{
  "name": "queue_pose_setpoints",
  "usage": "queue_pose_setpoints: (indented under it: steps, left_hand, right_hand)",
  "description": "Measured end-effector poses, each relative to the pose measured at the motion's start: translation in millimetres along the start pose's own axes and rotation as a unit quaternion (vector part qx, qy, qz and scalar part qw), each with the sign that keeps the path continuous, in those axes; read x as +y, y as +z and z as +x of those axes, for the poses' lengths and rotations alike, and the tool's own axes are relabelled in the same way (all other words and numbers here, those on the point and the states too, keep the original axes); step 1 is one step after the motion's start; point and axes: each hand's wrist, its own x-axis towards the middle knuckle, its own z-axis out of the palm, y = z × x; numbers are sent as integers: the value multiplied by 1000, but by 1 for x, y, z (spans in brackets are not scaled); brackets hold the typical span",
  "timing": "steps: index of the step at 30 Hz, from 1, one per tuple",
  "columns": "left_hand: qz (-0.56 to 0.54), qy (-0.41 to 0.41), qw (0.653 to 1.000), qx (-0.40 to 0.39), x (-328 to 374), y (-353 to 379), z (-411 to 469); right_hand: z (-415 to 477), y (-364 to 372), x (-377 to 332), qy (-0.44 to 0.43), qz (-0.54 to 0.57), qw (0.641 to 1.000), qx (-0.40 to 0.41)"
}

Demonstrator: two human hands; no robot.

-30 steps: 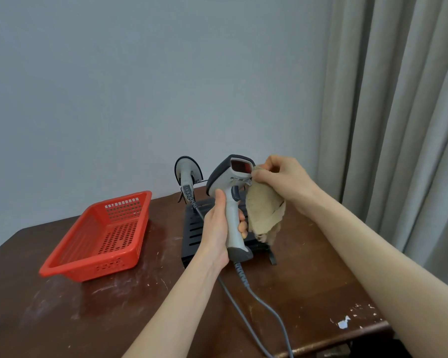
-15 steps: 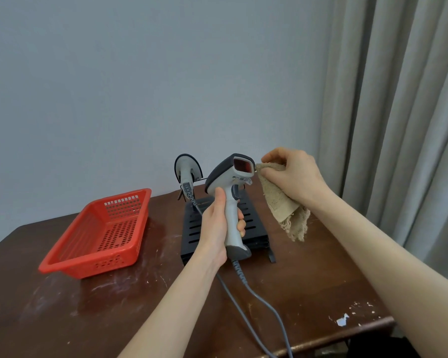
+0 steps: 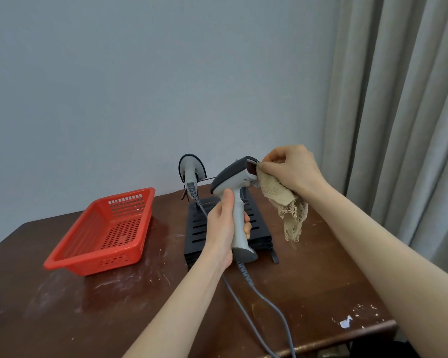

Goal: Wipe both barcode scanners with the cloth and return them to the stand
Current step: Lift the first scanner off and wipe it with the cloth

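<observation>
The grey-and-white corded barcode scanner (image 3: 233, 182) is held upright above the black slotted stand (image 3: 199, 228). The left grip (image 3: 223, 228) wraps its handle, and the right grip (image 3: 290, 169) pinches a beige lace cloth (image 3: 282, 200) against its window. A second grey scanner (image 3: 192, 171) stands behind, over the dark wooden bench (image 3: 140, 306).

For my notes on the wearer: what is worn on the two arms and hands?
The left hand and right hand are bare: no gloves, and no ring, watch or bracelet shows. Both forearms are bare; no sleeve is in view.
</observation>
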Motion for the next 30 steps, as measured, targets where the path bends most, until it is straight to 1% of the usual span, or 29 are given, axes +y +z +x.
queue_pose_setpoints:
  steps: [2,4,5,7,10,13,15,17,19,24,26,30]
  left_hand:
    - [11,6,1000,0,-1,-1,1]
    - [22,11,1000,-1,-3,0,0]
    - [21,10,1000,1,-3,0,0]
    - [8,4,1000,6,-1,0,1]
    - [13,1,1000,4,-1,2,1]
    - [13,1,1000,0,-2,3,0]
    - [15,2,1000,1,-1,2,0]
    - [18,-4,1000,1,-2,0,0]
    - [10,-13,1000,1,-3,-1,0]
    - [8,-15,1000,-6,-3,-2,0]
    - [6,-17,1000,-6,-3,-3,0]
    - [4,-15,1000,-3,-2,-4,0]
  right_hand:
    - [2,-4,-3,-6,-39,999,-36]
    - [4,-13,-6,-5,-116,989,-95]
    - [6,-17,-7,-1,-144,983,-111]
    - [7,-24,-6,0,-144,985,-92]
    - [3,-23,-5,-33,-82,995,-39]
    - [1,-13,-4,-48,-62,997,-25]
    - [2,-10,-3,-56,-100,992,-47]
    - [4,-15,-4,-64,-160,981,-95]
    - [5,-22,-4,-69,-191,973,-106]
    - [-2,-17,-1,-125,-210,968,-58]
    - [-3,-14,-1,-138,-218,964,-70]
    - [-5,-17,-3,-139,-196,963,-119]
